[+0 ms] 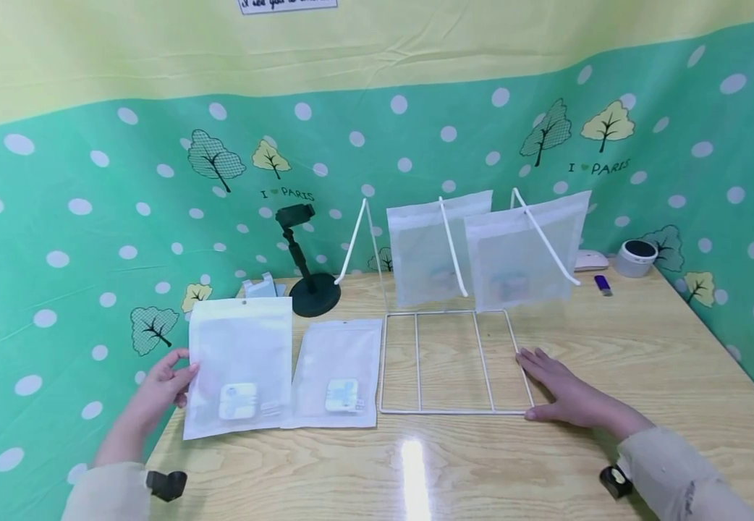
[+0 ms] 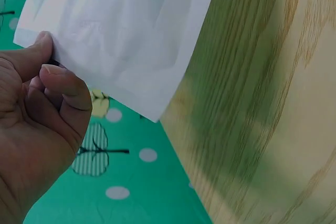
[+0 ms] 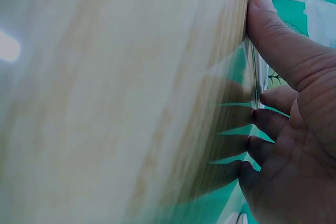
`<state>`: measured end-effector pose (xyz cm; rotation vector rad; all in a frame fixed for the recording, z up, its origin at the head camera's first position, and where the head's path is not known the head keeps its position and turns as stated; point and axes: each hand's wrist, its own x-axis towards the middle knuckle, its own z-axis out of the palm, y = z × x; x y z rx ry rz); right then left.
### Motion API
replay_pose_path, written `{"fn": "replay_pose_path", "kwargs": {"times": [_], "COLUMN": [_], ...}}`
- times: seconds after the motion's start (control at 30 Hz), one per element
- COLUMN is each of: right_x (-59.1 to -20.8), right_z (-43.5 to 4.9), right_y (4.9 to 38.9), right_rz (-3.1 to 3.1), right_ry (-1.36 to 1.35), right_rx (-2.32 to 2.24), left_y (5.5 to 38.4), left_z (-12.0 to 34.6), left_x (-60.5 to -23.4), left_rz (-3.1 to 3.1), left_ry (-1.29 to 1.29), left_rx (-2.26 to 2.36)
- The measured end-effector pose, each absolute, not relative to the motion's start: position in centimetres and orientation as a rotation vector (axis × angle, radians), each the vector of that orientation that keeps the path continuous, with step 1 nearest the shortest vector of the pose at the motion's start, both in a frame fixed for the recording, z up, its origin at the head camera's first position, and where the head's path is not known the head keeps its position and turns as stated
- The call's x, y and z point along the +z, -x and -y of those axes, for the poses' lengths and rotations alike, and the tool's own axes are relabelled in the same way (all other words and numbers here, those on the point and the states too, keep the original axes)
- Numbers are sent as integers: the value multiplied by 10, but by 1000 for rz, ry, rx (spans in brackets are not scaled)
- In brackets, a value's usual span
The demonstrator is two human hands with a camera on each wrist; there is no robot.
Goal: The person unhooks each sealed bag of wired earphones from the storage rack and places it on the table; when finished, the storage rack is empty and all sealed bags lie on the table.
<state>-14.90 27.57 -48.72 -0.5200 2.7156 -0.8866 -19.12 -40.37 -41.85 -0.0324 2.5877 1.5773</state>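
Note:
My left hand [image 1: 163, 387] pinches the left edge of a white zip pouch [image 1: 240, 347], lifted partly off the table and holding a small white square item. In the left wrist view, thumb and forefinger grip the pouch [image 2: 121, 35] near its edge. Beside it a second pouch [image 1: 344, 362] lies flat on the wood with a similar item inside. My right hand [image 1: 566, 394] rests on the table with fingers spread, at the right side of a white wire rack [image 1: 455, 413]. Two more pouches [image 1: 435, 250] hang from the rack's prongs.
Behind the pouches stand a black stand [image 1: 312, 289] and a pale blue holder [image 1: 261, 286]. At the back right are a white mouse [image 1: 590, 260], a purple USB stick [image 1: 603, 285] and a round white container [image 1: 635, 262]. A green dotted cloth [image 1: 123, 253] hangs behind the table.

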Motion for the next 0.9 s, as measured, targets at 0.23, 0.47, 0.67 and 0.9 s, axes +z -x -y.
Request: {"fn": "replay_pose_path", "kwargs": {"times": [0.23, 0.47, 0.67, 0.9], "right_x": [-485, -485, -487, -487], "right_z": [-276, -277, -277, -276], "right_y": [149, 148, 149, 149], "right_rz": [-2715, -2706, -2703, -2714], "right_ry": [514, 508, 514, 513], "right_rx": [-884, -904, -908, -893], "left_y": [205, 220, 227, 233], "left_z": [418, 418, 411, 405], "left_x": [-429, -448, -461, -466], "left_rz": [-2689, -2767, -2796, -2827], "left_ry": [163, 268, 295, 298], "left_rx": [1258, 1062, 1063, 944]}}
